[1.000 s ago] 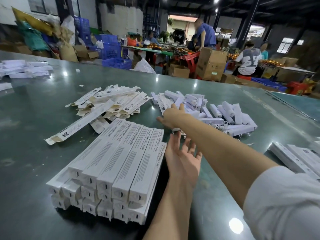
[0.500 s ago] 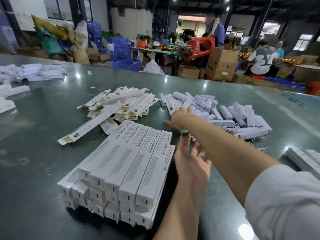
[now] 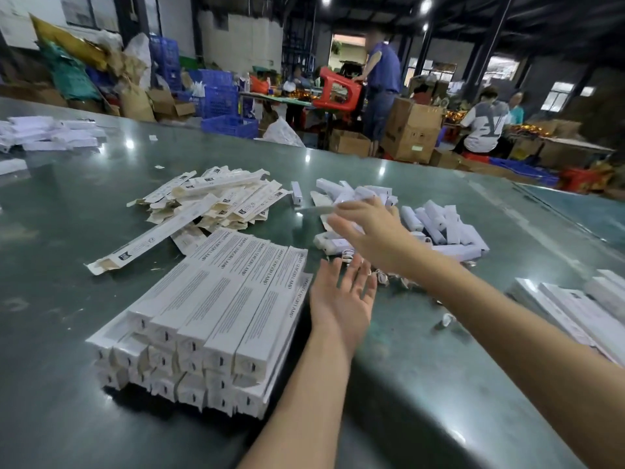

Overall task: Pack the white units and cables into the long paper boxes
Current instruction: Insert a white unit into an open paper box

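My right hand (image 3: 367, 228) reaches over the pile of white units (image 3: 443, 228) and holds the end of one blurred white unit (image 3: 313, 208), which sticks out to the left of its fingertips. My left hand (image 3: 341, 299) lies open, palm up, beside the right edge of a neat stack of closed long paper boxes (image 3: 220, 316). Coiled white cables (image 3: 384, 277) lie just beyond its fingers. A loose heap of unfilled long boxes (image 3: 216, 201) sits behind the stack, and one long box (image 3: 152, 242) lies apart at its left.
More white boxes (image 3: 575, 306) lie at the right on the green table (image 3: 67, 299). Another white heap (image 3: 50, 133) sits at the far left. A small white scrap (image 3: 448, 320) lies near my right forearm. People, cartons and blue crates stand beyond the table's far edge.
My right hand has lifted off the pile of units and now carries one at its fingertips. My left hand stays open beside the stack. The camera has shifted slightly.
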Demonstrator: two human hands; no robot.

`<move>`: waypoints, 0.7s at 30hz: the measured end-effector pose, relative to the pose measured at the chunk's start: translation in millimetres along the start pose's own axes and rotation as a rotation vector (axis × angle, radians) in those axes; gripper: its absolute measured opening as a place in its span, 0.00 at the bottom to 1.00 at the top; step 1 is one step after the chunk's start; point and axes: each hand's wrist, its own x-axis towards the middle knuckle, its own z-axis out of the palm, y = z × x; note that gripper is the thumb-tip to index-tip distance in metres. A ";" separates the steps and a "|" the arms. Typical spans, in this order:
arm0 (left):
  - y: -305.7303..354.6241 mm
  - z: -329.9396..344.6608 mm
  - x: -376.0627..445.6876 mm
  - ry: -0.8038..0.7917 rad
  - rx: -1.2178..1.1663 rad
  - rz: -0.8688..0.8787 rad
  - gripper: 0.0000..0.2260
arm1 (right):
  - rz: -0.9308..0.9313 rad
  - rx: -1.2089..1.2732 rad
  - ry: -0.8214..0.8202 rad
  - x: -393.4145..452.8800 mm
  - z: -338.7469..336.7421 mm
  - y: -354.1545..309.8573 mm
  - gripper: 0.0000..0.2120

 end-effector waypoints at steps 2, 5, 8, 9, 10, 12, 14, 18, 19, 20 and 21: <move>0.1 1.0 -1.2 -0.027 0.071 -0.014 0.23 | -0.018 0.016 -0.017 -52.8 -1.0 1.2 0.20; -3.5 2.2 -1.5 -0.060 0.123 -0.021 0.21 | -0.018 -0.012 -0.076 -109.6 4.2 7.2 0.18; -7.6 4.6 -8.4 -0.087 0.185 -0.001 0.14 | -0.036 0.066 -0.126 -137.4 9.3 13.1 0.18; -10.2 6.1 -11.0 -0.097 0.248 0.029 0.14 | -0.055 0.140 -0.100 -142.3 9.5 15.0 0.16; -10.3 4.1 -11.2 -0.103 0.339 0.088 0.13 | -0.068 0.224 -0.040 -142.6 12.2 16.0 0.13; -12.4 3.8 -12.4 -0.130 0.574 0.250 0.11 | 0.057 0.385 0.186 -140.2 8.7 20.2 0.05; -10.9 2.4 -11.5 -0.139 0.861 0.450 0.11 | 0.249 0.494 0.353 -134.1 3.0 26.6 0.11; -7.6 -2.8 -11.4 -0.198 1.331 0.788 0.17 | 0.295 0.391 0.606 -128.9 -0.4 33.7 0.15; -7.2 -5.1 -12.4 -0.230 1.415 0.857 0.19 | 0.254 0.313 0.646 -129.1 -0.2 35.4 0.27; -6.8 -7.4 -12.4 -0.247 1.514 0.929 0.21 | 0.199 0.222 0.677 -130.3 -1.5 37.7 0.36; -6.4 -9.3 -12.2 -0.236 1.639 1.005 0.24 | 0.154 0.110 0.698 -131.7 -2.7 41.4 0.41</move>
